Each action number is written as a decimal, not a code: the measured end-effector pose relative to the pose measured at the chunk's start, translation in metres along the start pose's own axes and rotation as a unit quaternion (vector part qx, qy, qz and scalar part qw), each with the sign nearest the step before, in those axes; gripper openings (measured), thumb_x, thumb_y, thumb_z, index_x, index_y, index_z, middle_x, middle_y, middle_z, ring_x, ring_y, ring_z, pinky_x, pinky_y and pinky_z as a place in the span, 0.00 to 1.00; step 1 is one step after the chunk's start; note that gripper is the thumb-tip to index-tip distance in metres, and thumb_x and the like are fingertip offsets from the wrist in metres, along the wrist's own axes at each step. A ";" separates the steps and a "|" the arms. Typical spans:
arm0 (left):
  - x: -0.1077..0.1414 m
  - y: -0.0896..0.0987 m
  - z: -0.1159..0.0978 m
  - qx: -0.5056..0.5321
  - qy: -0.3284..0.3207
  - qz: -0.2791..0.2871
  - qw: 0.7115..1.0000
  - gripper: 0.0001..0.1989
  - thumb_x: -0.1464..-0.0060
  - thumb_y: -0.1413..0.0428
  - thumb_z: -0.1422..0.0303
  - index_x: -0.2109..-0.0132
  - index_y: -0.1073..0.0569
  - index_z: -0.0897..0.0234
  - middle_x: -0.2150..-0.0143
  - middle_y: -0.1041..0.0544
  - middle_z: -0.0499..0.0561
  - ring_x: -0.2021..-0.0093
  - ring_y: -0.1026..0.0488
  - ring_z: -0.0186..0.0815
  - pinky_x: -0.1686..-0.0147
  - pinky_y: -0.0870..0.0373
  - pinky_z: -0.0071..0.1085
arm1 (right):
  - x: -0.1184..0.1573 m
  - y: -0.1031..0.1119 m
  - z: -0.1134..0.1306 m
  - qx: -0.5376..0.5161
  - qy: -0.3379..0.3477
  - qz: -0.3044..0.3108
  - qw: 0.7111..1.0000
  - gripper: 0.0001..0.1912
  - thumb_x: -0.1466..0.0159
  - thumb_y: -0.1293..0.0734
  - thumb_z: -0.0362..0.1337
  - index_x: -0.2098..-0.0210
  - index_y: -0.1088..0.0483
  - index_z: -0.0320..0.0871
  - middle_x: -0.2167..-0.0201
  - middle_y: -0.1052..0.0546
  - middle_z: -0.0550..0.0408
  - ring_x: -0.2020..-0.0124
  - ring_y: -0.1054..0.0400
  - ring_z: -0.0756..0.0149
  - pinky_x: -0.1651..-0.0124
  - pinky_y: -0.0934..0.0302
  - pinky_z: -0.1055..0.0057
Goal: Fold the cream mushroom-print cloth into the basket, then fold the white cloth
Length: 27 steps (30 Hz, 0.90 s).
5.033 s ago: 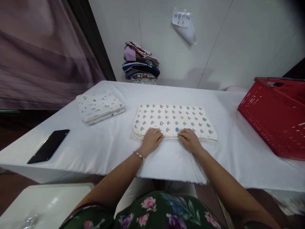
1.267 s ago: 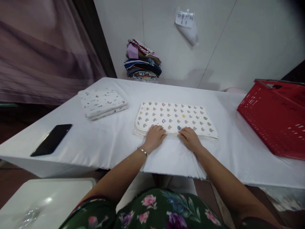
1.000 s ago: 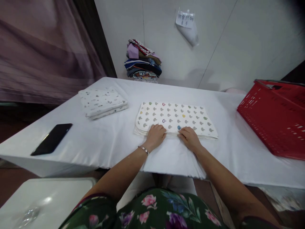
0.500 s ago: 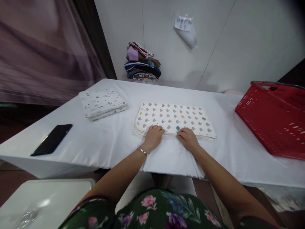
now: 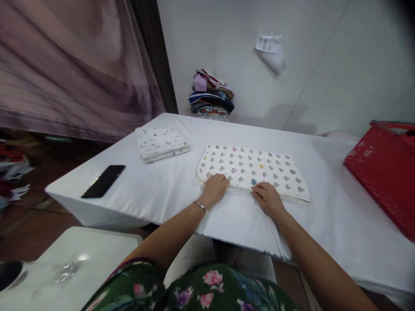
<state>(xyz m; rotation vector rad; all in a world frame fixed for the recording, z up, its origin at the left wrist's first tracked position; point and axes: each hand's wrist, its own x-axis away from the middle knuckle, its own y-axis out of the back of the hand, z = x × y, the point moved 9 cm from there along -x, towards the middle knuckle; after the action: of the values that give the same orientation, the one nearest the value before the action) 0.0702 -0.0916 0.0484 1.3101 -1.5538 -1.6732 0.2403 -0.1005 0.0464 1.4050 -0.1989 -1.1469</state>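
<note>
A white folded cloth (image 5: pixel 249 168) printed with grey and a few coloured mushrooms lies flat in front of me, its layers showing along the near edge. My left hand (image 5: pixel 215 189) is at that edge, left of the middle, with fingertips on top of the fabric; a silver bracelet circles the wrist. To the right, my right hand (image 5: pixel 267 196) pinches the same edge, its fingers curled together near a blue mushroom. The undersides of both hands are hidden. Farther left rests a second folded cloth (image 5: pixel 162 142), white with small dark prints, touched by neither hand.
A black phone (image 5: pixel 103 181) lies on the white-covered table (image 5: pixel 155 190) at the left. At the right end stands a red basket (image 5: pixel 382 168). Behind the table, a stack of folded clothes (image 5: pixel 212 97) rises against the wall. A white lidded box (image 5: pixel 97 255) sits below, at the lower left.
The camera view has turned left, so everything appears farther right. Both hands stay at the mushroom cloth's near edge, and the cloth looks unchanged.
</note>
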 end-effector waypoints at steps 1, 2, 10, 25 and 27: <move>0.001 0.000 0.000 0.002 -0.005 0.003 1.000 0.09 0.44 0.51 0.75 0.60 0.28 0.62 0.60 0.28 0.52 0.58 0.35 0.39 0.60 0.39 0.37 | 0.000 0.000 0.000 -0.002 0.002 0.001 1.000 0.12 0.35 0.41 0.37 0.61 0.26 0.42 0.63 0.27 0.48 0.61 0.36 0.59 0.57 0.40 0.62; 0.003 0.001 0.001 0.005 -0.011 0.003 1.000 0.09 0.43 0.52 0.74 0.59 0.28 0.62 0.60 0.28 0.52 0.57 0.35 0.38 0.59 0.39 0.36 | 0.001 0.000 0.000 -0.003 0.005 0.002 1.000 0.13 0.35 0.41 0.38 0.61 0.26 0.42 0.63 0.27 0.48 0.61 0.36 0.59 0.58 0.40 0.62; 0.018 0.008 0.031 0.056 -0.031 -0.002 0.998 0.18 0.43 0.48 0.65 0.45 0.34 0.61 0.45 0.32 0.54 0.44 0.38 0.41 0.46 0.42 0.39 | 0.002 -0.004 -0.003 -0.003 0.001 0.004 1.000 0.14 0.35 0.41 0.39 0.60 0.26 0.43 0.63 0.27 0.48 0.61 0.35 0.59 0.58 0.39 0.62; 0.022 -0.005 0.059 0.035 0.015 0.035 0.999 0.19 0.41 0.54 0.71 0.44 0.33 0.59 0.42 0.32 0.49 0.40 0.40 0.40 0.40 0.46 0.43 | 0.003 -0.006 -0.004 -0.009 -0.011 0.008 1.000 0.13 0.35 0.41 0.38 0.59 0.27 0.44 0.62 0.28 0.48 0.60 0.35 0.60 0.57 0.39 0.61; 0.026 -0.005 0.060 0.043 0.008 0.037 0.998 0.20 0.41 0.54 0.69 0.42 0.35 0.59 0.40 0.34 0.49 0.38 0.42 0.40 0.39 0.48 0.43 | 0.002 -0.005 -0.004 -0.011 -0.011 0.006 1.000 0.13 0.35 0.41 0.38 0.59 0.27 0.43 0.62 0.28 0.48 0.60 0.35 0.60 0.57 0.39 0.61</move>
<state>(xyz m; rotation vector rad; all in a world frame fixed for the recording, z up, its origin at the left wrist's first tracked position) 0.0083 -0.0849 0.0285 1.2882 -1.6613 -1.5628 0.2412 -0.0983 0.0400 1.3717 -0.2098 -1.1517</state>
